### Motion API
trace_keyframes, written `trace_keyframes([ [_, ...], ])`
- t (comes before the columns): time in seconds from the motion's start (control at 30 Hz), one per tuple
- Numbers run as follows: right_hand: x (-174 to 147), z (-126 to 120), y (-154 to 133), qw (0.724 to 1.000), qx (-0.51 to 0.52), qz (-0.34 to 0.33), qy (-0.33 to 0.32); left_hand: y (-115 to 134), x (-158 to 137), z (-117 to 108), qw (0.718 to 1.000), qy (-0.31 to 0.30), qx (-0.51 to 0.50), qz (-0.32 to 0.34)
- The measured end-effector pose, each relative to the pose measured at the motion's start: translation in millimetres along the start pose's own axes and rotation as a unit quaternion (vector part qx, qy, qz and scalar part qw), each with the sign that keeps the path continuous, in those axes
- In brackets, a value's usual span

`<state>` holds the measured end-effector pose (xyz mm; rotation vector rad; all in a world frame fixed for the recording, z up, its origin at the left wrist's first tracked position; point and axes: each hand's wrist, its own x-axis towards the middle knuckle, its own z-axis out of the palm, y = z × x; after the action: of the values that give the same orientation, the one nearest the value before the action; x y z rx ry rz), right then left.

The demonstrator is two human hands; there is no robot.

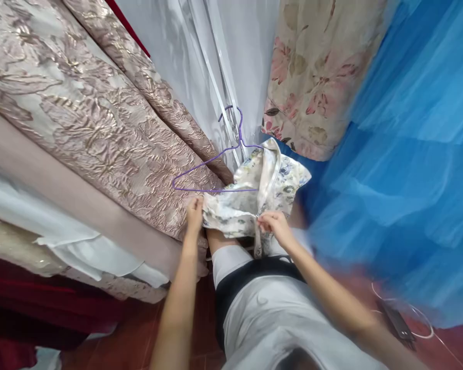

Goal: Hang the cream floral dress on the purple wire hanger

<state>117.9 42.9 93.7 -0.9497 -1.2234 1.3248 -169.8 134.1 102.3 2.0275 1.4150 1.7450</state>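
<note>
Red tiles make up the floor [111,344], showing between hanging fabrics and the wearer's seated body. Rose-and-gold brocade [100,113] drapes down the left; sheer blue fabric [401,154] fills the right, with a cream cloth printed with pink flowers [312,77] beside it and pale grey-white fabric [247,51] between. Near the floor's right edge lies a dark oblong device [397,321] with a white cable [428,334] looping beside it. The white floral garment [289,177] is in front of the knees, just above the lap. The left hand [195,213] has its grip pinched on the garment's left edge; the right hand [275,225] pinches its lower middle. A purple hanger [200,165] stands hook up, its right end hidden in the garment.
</note>
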Motion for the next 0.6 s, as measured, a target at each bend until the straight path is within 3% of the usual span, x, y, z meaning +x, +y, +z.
trace_keyframes([
  [0.07, -3.7, -5.4, 10.4, 0.999, -0.052, 0.0, -0.007, 15.5, -32.0, 30.9, 0.993, -0.013, -0.077, -0.084],
  [0.13, -9.8, -9.9, 13.2, 0.992, -0.124, -0.021, 0.014, 40.9, -52.9, 57.7, 0.984, -0.044, -0.129, -0.112],
  [0.23, -22.4, -15.2, 2.3, 0.978, -0.18, -0.099, 0.033, 92.4, -60.8, 83.2, 0.979, -0.118, -0.161, -0.045],
  [0.3, -31.2, -18.9, -10.1, 0.977, -0.163, -0.141, 0.001, 127.0, -53.3, 90.7, 0.973, -0.173, -0.151, 0.028],
  [0.4, -45.2, -29.5, -25.8, 0.99, -0.094, -0.101, -0.038, 163.3, -34.5, 97.7, 0.961, -0.219, -0.148, 0.083],
  [0.5, -63.8, -50.5, -33.2, 0.999, 0.015, -0.003, -0.05, 174.5, -22.5, 113.8, 0.935, -0.265, -0.218, 0.091],
  [0.6, -83.9, -78.6, -36.0, 0.997, 0.062, -0.014, -0.05, 170.1, -28.3, 142.7, 0.887, -0.337, -0.291, 0.12],
])
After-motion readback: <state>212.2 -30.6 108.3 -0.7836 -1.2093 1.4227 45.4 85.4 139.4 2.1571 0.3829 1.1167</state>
